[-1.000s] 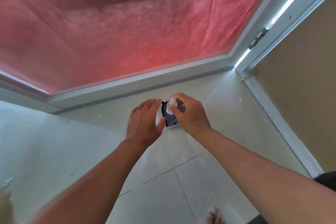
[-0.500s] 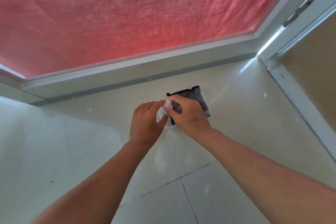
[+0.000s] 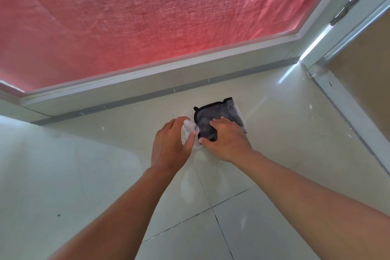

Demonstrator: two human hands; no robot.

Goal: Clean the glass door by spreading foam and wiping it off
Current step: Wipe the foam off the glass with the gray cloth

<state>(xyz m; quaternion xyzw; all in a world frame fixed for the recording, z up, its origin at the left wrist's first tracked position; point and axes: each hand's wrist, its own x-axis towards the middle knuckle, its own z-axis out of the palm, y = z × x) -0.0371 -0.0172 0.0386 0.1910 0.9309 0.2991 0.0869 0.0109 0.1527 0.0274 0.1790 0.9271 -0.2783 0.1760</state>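
The glass door (image 3: 147,27) fills the top of the view, with a red cloth showing behind the pane. On the tiled floor below its white frame (image 3: 147,82) lies a folded grey cloth (image 3: 219,110) with a black edge. My right hand (image 3: 228,139) is on this cloth, fingers over the top and thumb at its near edge, where the fabric bunches up. Just to the left, my left hand (image 3: 171,145) grips a small translucent white bottle (image 3: 187,127). The two hands almost touch.
A tan wall (image 3: 363,65) with a white skirting board (image 3: 348,107) runs down the right side. A metal hinge (image 3: 348,6) sits on the door's right jamb, where a bright gap shows. A white sheet edge (image 3: 240,114) peeks from under the cloth. Pale floor tiles (image 3: 84,175) spread left and toward me.
My right hand has left the bottle's cap and moved right onto the grey cloth. The left hand still holds the bottle. The view has tilted down toward the floor.
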